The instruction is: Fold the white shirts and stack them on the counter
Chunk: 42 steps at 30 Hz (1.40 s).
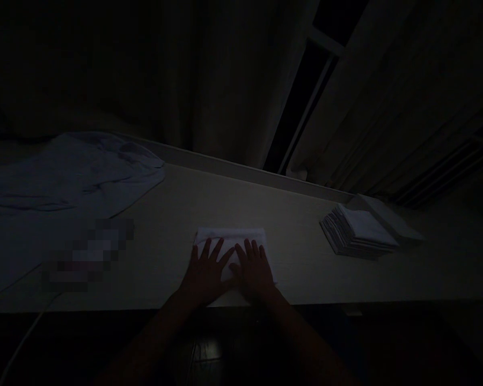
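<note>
A white folded cloth (241, 234) lies flat near the front edge of the pale table, directly before me. Both palms rest on top of it. My left hand (206, 272) covers its left part with the fingers spread. Over the right part lies my right hand (254, 268), fingers stretched out and slightly apart. The thumbs come close together at the middle, and the hands hide much of the cloth. To the right stands a stack of folded cloths (358, 230), apart from both hands.
The light is very dim. A large pale cloth (60, 177) spreads over the table's left side. A blurred-out object (92, 252) lies there, with a white cable (28, 332) running below. A whitish box-like item (386, 214) sits behind the stack. Dark curtains (153, 69) hang behind the table (290, 214).
</note>
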{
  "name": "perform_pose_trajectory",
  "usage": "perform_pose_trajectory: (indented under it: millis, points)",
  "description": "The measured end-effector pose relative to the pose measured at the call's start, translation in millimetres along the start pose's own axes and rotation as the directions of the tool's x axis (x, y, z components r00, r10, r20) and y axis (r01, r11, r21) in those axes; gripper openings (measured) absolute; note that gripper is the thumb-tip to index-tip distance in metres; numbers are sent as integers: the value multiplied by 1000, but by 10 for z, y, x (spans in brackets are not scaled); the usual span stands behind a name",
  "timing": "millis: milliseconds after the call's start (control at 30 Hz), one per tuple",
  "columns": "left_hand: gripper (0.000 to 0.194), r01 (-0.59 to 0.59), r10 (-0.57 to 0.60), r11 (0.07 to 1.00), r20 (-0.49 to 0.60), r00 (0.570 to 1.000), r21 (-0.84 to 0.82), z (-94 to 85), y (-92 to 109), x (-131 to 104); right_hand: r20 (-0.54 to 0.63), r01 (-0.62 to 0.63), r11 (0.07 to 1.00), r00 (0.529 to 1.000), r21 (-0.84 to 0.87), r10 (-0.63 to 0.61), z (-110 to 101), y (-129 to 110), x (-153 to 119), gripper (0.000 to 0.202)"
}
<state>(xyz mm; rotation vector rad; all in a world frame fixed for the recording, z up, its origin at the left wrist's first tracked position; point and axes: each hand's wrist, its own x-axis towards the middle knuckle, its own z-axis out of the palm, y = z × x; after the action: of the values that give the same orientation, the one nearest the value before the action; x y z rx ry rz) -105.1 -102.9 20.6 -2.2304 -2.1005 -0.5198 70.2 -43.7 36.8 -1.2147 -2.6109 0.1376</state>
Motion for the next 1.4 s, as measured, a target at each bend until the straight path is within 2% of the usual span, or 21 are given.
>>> perform_pose_trajectory:
  millis: [100, 200, 367, 467, 533, 633, 733, 800, 900, 1000, 1133, 1267, 1400]
  points:
    - [78, 1, -1, 1000, 1, 1000, 30, -55, -7, 66, -12, 6, 1000, 1000, 0, -6, 15, -22, 4, 60]
    - [71, 15, -9, 997, -66, 998, 80, -87, -33, 170, 0, 10, 1000, 1000, -11, -10, 42, -42, -15, 59]
    - [85, 229, -216, 964, -107, 971, 138, 24, -120, 247, 27, 11, 999, 1000, -39, -10, 76, -34, -101, 65]
    - [88, 259, -245, 953, -102, 964, 160, 108, -161, 228, 40, 21, 999, 999, -32, -19, 53, -45, -80, 64]
    - [81, 247, -232, 954, -104, 967, 167, 143, -187, 212, 39, 44, 999, 998, -14, -43, 27, -113, 18, 62]
    - [68, 180, -170, 967, -69, 983, 181, 179, -244, 181, 28, 148, 989, 988, 27, -149, 1, -331, 275, 64]
    - [72, 156, -151, 964, -40, 988, 214, 205, -295, 147, 24, 259, 964, 965, 62, -261, 6, -569, 546, 65]
    - [75, 164, -161, 957, -34, 986, 239, 201, -300, 139, 33, 299, 951, 953, 72, -302, 26, -628, 665, 65]
    - [72, 185, -181, 949, -38, 983, 257, 152, -251, 163, 78, 247, 966, 964, 75, -252, 64, -457, 711, 67]
    - [70, 226, -212, 945, -86, 974, 237, 89, -180, 204, 91, 101, 994, 990, 31, -103, 66, -39, 631, 74]
    - [74, 223, -208, 952, -93, 974, 211, 67, -146, 229, 52, 2, 1000, 999, -24, -1, -21, 478, 492, 70]
    - [75, 227, -220, 952, -57, 974, 205, 76, -163, 241, -6, -67, 997, 998, 30, 67, -92, 648, 478, 53]
    - [74, 226, -219, 958, -56, 974, 179, 57, -167, 261, -122, -168, 963, 973, 210, 196, -77, 708, 616, 44]
